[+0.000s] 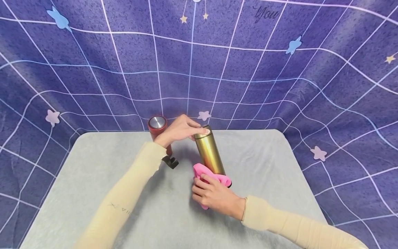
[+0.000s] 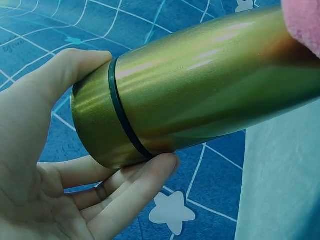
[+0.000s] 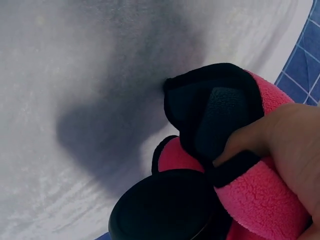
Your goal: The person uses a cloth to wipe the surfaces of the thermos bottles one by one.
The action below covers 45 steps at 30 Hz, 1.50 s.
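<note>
A gold thermos [image 1: 209, 152] is tilted above the table. My left hand [image 1: 181, 128] grips its capped end, thumb on one side and fingers on the other; the left wrist view shows a dark ring [image 2: 125, 112] below the cap. Around the lower end sits a pink plush wrap [image 1: 203, 170] with black lining. My right hand [image 1: 219, 197] holds this wrap, its thumb against the dark inner side in the right wrist view. There, the thermos's black round base [image 3: 162, 207] shows beside the wrap's open flap [image 3: 220, 110].
A red thermos [image 1: 157, 129] with a silver top stands at the back, left of the gold one, partly behind my left hand. By its foot lies a black curled piece [image 1: 171, 162]. The grey-covered table [image 1: 264, 166] is enclosed by blue grid-patterned cloth [image 1: 242, 69].
</note>
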Available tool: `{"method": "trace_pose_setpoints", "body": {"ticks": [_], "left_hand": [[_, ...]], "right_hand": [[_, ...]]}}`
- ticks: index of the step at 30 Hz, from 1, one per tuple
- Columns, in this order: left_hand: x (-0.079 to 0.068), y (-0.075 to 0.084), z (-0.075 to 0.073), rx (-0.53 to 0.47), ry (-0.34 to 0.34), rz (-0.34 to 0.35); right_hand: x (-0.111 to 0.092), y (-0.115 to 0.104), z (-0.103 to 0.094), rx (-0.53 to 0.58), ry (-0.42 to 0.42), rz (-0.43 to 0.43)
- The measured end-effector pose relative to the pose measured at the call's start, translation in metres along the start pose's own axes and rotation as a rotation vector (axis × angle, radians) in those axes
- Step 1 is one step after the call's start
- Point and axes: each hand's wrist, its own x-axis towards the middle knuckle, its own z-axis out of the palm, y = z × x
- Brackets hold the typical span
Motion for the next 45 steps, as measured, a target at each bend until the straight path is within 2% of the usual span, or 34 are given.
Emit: {"method": "trace_pose_setpoints", "body": {"ticks": [11,17,26,30,35,39,45], "left_hand": [[-0.001,0.0,0.0,0.003,0.038,-0.024],[-0.001,0.001,0.003,0.012,0.027,0.011],[-0.002,0.0,0.007,-0.01,0.031,-0.001],[-0.002,0.002,0.01,-0.02,0.021,0.005],[-0.004,0.005,0.014,0.044,0.04,0.038],[-0.004,0.004,0.017,0.109,0.049,0.075],[-0.005,0.002,0.021,0.116,0.065,0.057]], "right_hand": [[0.001,0.01,0.001,0.017,0.023,0.013],[0.003,0.016,0.002,0.058,0.028,0.031],[0.017,0.033,-0.003,0.094,0.071,0.068],[0.024,0.042,-0.007,0.078,0.092,0.078],[0.033,0.055,-0.01,0.09,0.147,0.089],[0.038,0.063,-0.012,0.059,0.178,0.095],[0.041,0.068,-0.016,0.064,0.16,0.096]]}}
